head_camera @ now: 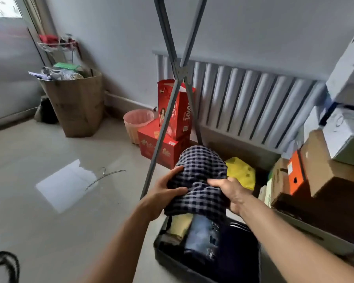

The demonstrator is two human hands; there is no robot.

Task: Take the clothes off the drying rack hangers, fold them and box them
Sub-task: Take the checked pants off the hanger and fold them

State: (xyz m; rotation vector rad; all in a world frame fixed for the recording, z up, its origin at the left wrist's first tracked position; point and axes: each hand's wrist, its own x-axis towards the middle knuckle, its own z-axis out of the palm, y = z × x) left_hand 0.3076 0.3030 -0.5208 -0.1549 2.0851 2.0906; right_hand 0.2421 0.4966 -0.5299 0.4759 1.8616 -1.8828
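Both hands are on the folded checked garment (200, 180) right now: left hand (168, 193) grips its left edge, right hand (231, 193) pinches the right side, fingers curled into the cloth. The bundle hangs just above the dark storage box (172, 260), over its far end, long axis running away from the person. Looks like it just needs to go straight down beside the rolled clothes (200, 235) already inside. A wire hanger (104, 177) lies on the floor.
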